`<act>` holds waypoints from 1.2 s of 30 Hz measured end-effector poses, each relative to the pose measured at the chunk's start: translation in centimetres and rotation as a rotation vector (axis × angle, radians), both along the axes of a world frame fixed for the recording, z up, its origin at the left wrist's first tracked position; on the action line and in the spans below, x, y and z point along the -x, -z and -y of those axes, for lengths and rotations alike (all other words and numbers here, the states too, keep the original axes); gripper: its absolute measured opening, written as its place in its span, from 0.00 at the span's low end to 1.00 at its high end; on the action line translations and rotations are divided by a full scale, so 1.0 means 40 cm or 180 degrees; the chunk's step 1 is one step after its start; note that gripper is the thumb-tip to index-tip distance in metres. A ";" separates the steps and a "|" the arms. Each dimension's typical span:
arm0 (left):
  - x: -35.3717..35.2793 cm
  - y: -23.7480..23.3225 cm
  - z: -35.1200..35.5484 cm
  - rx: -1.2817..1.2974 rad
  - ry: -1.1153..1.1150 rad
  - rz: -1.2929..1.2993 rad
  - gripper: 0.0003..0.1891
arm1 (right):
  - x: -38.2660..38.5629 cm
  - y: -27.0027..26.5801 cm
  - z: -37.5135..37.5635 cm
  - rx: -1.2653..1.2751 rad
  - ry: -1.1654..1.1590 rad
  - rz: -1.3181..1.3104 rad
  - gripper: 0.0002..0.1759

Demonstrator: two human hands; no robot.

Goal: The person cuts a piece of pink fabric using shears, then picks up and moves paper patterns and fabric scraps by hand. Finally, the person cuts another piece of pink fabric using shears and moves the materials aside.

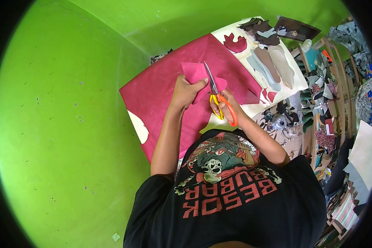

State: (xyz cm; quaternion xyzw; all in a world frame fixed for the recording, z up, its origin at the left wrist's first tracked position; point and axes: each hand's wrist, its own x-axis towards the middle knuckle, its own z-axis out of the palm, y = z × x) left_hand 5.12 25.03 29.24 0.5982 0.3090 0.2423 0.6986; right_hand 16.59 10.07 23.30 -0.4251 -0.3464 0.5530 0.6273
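My left hand point(187, 91) pinches a pink-red piece of sheet material point(192, 71), thumb on top, holding it above the table. In my right hand point(230, 106) is a pair of scissors point(212, 80) with one yellow and one orange handle. Their blades point up and away from me and overlap the pink-red piece, part of which shows on both sides of them. Beneath both hands spreads a large dark red sheet point(165, 78), with an irregular cut edge at its lower left.
Right of the sheet, the pale table point(295, 78) bears sole-shaped pieces point(280, 66), a curved dark red cutout point(235, 43) and dark scraps point(260, 28). A dark tray point(297, 28) sits behind. Cluttered wooden shelves point(339, 78) stand at right; a green wall point(70, 124) rises at left.
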 end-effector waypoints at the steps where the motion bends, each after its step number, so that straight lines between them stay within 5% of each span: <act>1: 0.001 -0.001 -0.002 0.0006 -0.0001 0.0001 0.05 | 0.001 -0.005 0.000 0.0036 0.0020 -0.0010 0.41; 7: 0.001 -0.010 -0.007 -0.0463 0.0360 -0.0330 0.05 | -0.010 0.027 -0.012 -0.0030 -0.0016 0.0133 0.47; 17: 0.003 0.013 0.005 -0.0022 0.0334 0.0071 0.07 | 0.004 0.008 0.002 -0.0065 0.0145 -0.0083 0.49; 25: 0.009 -0.007 0.020 0.0046 -0.0072 -0.0222 0.08 | -0.013 0.041 0.003 0.0521 0.0327 0.0830 0.50; 36: -0.002 0.025 0.018 -0.0527 -0.0461 0.0520 0.21 | -0.005 0.071 0.004 0.0705 0.0099 0.0889 0.56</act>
